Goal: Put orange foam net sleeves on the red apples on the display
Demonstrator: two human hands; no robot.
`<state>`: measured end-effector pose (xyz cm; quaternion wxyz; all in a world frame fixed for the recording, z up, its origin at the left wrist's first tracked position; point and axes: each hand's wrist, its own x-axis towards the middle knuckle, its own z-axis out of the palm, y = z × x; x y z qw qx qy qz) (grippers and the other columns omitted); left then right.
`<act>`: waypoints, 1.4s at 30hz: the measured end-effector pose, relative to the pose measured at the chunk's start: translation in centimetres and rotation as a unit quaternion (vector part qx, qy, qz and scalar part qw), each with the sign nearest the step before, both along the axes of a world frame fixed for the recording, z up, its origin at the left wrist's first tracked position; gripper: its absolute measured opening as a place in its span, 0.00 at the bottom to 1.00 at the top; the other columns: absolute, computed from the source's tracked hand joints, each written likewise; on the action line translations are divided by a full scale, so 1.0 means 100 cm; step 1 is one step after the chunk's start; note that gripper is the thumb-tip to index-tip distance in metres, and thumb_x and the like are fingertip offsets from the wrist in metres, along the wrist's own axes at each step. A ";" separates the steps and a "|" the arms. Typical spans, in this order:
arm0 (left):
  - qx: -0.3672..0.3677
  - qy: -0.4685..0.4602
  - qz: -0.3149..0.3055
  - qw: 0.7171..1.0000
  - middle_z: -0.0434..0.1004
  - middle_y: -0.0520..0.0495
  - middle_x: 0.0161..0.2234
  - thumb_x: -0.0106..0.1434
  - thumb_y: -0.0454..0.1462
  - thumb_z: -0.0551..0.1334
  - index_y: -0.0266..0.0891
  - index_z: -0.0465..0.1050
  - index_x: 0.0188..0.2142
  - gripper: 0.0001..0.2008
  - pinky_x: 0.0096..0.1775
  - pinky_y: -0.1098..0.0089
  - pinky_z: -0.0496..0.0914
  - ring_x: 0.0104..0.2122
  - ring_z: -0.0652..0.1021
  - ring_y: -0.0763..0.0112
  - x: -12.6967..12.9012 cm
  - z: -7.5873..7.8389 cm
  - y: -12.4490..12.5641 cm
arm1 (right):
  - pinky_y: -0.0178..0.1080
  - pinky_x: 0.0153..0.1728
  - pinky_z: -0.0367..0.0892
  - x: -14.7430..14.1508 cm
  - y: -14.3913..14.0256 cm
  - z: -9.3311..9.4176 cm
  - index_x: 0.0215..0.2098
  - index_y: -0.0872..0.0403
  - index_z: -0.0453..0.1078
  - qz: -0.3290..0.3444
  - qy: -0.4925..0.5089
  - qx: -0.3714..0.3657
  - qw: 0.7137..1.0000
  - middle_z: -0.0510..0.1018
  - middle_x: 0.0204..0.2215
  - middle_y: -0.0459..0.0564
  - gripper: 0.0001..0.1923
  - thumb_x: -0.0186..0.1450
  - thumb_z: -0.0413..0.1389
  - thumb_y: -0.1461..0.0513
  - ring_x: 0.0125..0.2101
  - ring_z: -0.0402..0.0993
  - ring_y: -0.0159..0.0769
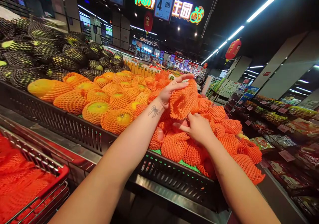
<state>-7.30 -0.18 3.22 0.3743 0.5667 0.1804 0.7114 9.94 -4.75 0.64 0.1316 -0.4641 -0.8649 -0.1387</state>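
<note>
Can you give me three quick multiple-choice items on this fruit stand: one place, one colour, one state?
1. Where is the shopping cart?
A. lower left
B. far right
C. behind the stand

2. What colour is the foam net that the left hand lifts?
A. black
B. orange
C. white

3. How are the right hand fingers?
A. balled in a fist
B. flat on the floor
C. reaching into the net pile

Key: 1 A, its red rim sits at lower left; 2 B, it matches the orange nets around it; 3 C, they spread among the nets.

Ceiling strip lights (264,4) and a neon sign (171,6) glowed against a dark ceiling; the fruit was brightly lit, edges bowed by wide-angle distortion, distant aisles soft.
</note>
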 end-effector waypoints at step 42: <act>-0.205 0.624 0.089 0.749 0.82 0.40 0.31 0.57 0.46 0.60 0.39 0.76 0.23 0.15 0.33 0.64 0.69 0.29 0.78 0.59 0.013 -0.009 0.000 | 0.46 0.38 0.67 0.001 -0.028 0.010 0.54 0.58 0.68 -0.181 0.033 -0.049 0.982 0.82 0.42 0.66 0.15 0.73 0.46 0.63 0.44 0.80 0.57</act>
